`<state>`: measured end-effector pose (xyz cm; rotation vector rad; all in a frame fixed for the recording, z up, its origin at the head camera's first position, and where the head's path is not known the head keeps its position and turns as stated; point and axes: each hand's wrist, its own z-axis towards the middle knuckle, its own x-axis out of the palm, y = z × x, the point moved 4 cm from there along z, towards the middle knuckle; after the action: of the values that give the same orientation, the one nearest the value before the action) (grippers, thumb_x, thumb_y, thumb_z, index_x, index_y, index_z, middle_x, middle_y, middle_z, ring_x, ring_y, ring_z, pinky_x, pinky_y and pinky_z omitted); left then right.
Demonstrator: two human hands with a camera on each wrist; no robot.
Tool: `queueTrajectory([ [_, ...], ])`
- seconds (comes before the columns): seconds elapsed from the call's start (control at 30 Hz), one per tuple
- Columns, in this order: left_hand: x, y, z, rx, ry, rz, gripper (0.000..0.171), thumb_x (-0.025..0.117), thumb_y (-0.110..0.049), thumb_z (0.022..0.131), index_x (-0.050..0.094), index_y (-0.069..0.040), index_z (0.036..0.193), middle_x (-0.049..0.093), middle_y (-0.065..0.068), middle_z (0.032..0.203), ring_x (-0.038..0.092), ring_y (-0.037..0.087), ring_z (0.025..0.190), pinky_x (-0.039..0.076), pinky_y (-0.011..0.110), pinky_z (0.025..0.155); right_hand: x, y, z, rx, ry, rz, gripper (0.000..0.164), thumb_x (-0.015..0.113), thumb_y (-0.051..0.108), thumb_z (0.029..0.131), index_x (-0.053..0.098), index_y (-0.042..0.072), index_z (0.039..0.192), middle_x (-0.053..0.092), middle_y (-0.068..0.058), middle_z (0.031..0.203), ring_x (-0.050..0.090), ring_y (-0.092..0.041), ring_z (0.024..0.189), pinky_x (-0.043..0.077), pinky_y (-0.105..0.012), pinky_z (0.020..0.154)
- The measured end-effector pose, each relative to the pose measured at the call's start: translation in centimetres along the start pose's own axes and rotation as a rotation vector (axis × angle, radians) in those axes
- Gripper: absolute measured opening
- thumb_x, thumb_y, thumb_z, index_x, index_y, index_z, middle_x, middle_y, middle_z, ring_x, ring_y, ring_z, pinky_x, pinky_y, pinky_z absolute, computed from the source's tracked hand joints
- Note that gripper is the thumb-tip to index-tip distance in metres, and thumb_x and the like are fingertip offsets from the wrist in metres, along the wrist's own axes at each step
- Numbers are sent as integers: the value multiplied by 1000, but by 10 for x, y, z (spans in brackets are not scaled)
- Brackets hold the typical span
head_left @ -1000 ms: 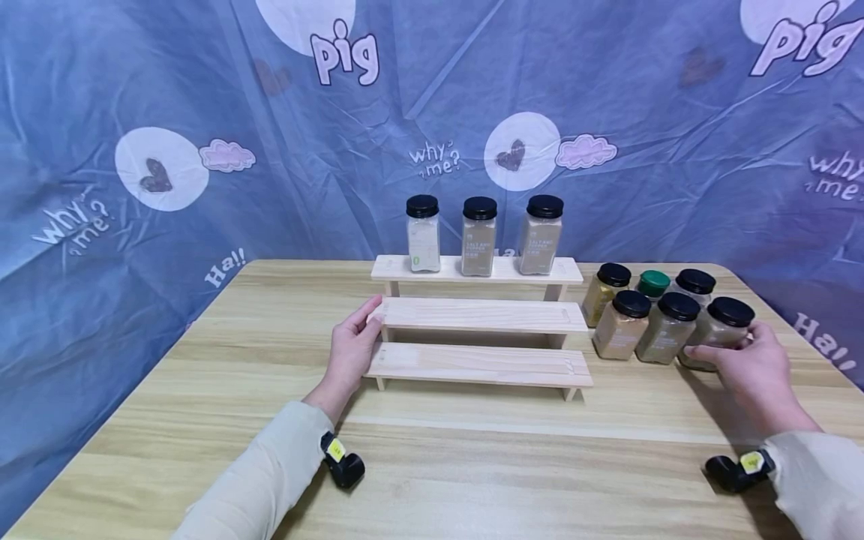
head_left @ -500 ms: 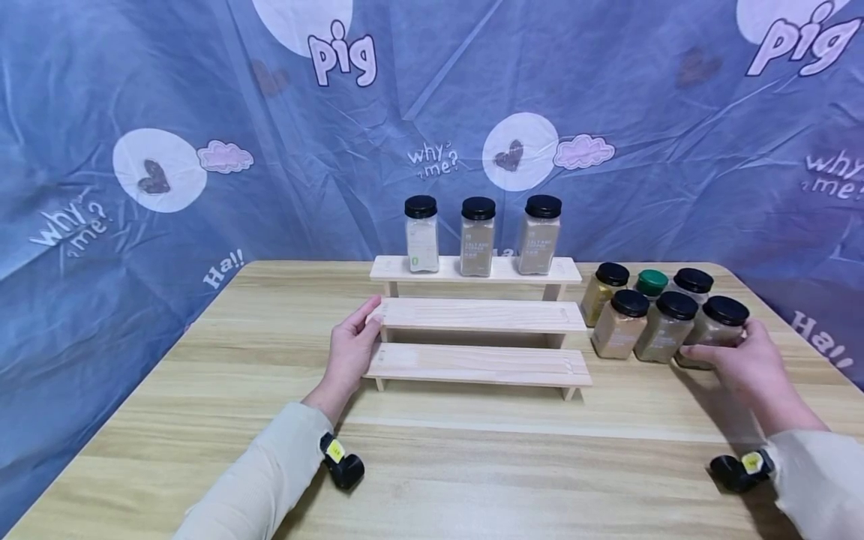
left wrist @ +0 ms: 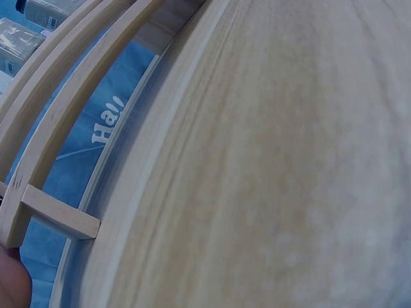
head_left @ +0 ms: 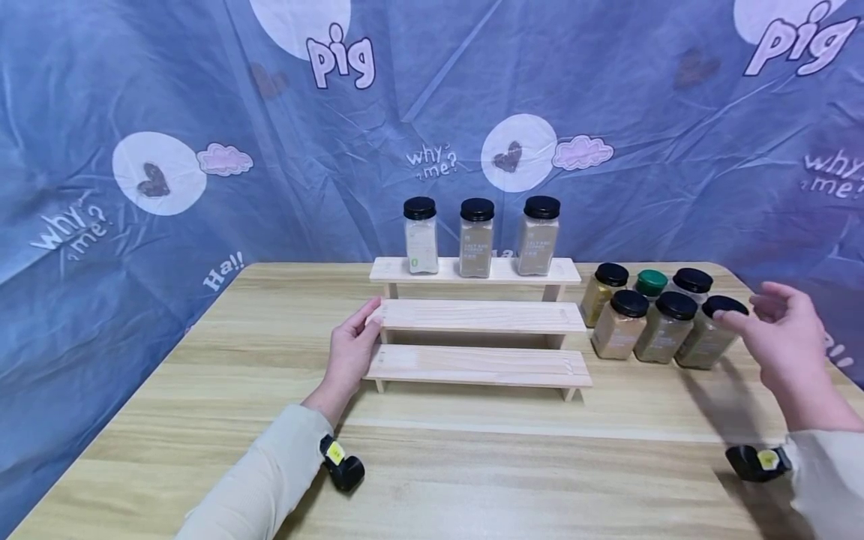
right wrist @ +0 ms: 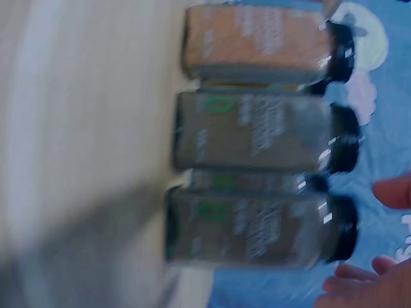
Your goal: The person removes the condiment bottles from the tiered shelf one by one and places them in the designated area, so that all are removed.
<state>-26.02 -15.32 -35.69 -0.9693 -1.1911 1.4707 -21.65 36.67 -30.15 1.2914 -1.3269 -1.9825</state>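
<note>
A pale wooden three-tier spice rack [head_left: 479, 316] stands mid-table. My left hand [head_left: 346, 356] grips the left end of its middle step; in the left wrist view only a fingertip [left wrist: 13, 279] shows beneath the rack [left wrist: 54, 138]. On the right, my right hand [head_left: 786, 337] hovers with fingers apart and nothing in them, beside the black lid of the front-right spice jar [head_left: 705, 341]. The right wrist view shows this jar [right wrist: 247, 228] with thumb and fingers off its lid end. A grey-green jar [head_left: 664, 334] and an orange-tan jar [head_left: 617, 334] complete the front row.
Three black-lidded jars, one whitish [head_left: 421, 244] and two tan, stand on the rack's top step. Behind the front row are a yellow jar [head_left: 603, 292], a green-lidded jar [head_left: 651, 283] and another black-lidded jar [head_left: 691, 281]. A blue printed cloth [head_left: 432, 97] hangs behind the table.
My right hand has let go of the front-right jar and moved up and to the right, fingers spreading. The jar stays standing in the row. My left hand keeps its grip on the rack.
</note>
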Motion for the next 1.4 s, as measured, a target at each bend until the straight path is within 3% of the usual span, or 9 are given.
queueTrajectory([
  [0.1, 0, 0, 0, -2, 1, -4, 37, 55, -6, 90, 56, -4, 127, 52, 9, 133, 54, -4, 96, 46, 8, 80, -1, 16, -7, 4, -91, 104, 60, 64, 17, 84, 36, 30, 135, 44, 27, 107, 38, 0, 119, 32, 2, 76],
  [0.27, 0, 2, 0, -14, 9, -23, 37, 55, -6, 91, 55, -4, 127, 53, 13, 131, 55, -3, 95, 47, 9, 79, 4, 45, -16, -49, -126, 485, 43, 63, -1, 80, 47, 30, 105, 52, 20, 93, 49, 4, 97, 36, 1, 74],
  [0.33, 0, 2, 0, -15, 10, -26, 37, 55, -7, 90, 55, -4, 127, 54, 13, 130, 55, -3, 95, 47, 9, 79, 8, 55, -19, -88, -101, 593, 42, 63, -4, 79, 49, 26, 105, 55, 16, 93, 50, 5, 92, 38, -1, 72],
  [0.43, 1, 2, 0, -12, 11, -31, 37, 56, -7, 91, 55, -3, 127, 53, 13, 131, 54, -4, 95, 47, 9, 80, 15, 68, -23, -136, -61, 663, 41, 63, -6, 80, 50, 22, 106, 57, 14, 94, 51, 3, 95, 39, -2, 74],
  [0.57, 1, 2, 0, -10, 11, -41, 37, 55, -5, 90, 55, -2, 127, 53, 14, 131, 54, -5, 95, 46, 9, 81, 28, 83, -29, -167, -20, 652, 40, 63, -3, 82, 49, 23, 108, 57, 14, 97, 49, 0, 101, 39, -5, 78],
  [0.87, 1, 1, -1, -10, 9, -45, 37, 55, -7, 90, 55, -3, 127, 55, 17, 128, 56, -2, 93, 47, 9, 77, 61, 109, -38, -240, 85, 670, 34, 65, 7, 84, 46, 19, 111, 53, 8, 102, 49, -1, 97, 40, -8, 78],
  [1.1, 0, 1, 0, -2, 1, -24, 37, 55, -6, 90, 56, -3, 127, 56, 17, 126, 55, -3, 93, 46, 8, 78, 91, 125, -41, -219, 96, 652, 38, 67, 10, 83, 46, 20, 112, 50, 8, 109, 42, -13, 115, 41, -11, 90],
  [1.4, 0, 1, 0, -5, 7, -2, 37, 55, -7, 91, 56, -4, 127, 54, 11, 131, 53, -4, 96, 45, 7, 80, 126, 131, -42, -189, 111, 601, 54, 67, 10, 83, 40, 12, 130, 46, 4, 120, 37, -20, 126, 36, -22, 104],
])
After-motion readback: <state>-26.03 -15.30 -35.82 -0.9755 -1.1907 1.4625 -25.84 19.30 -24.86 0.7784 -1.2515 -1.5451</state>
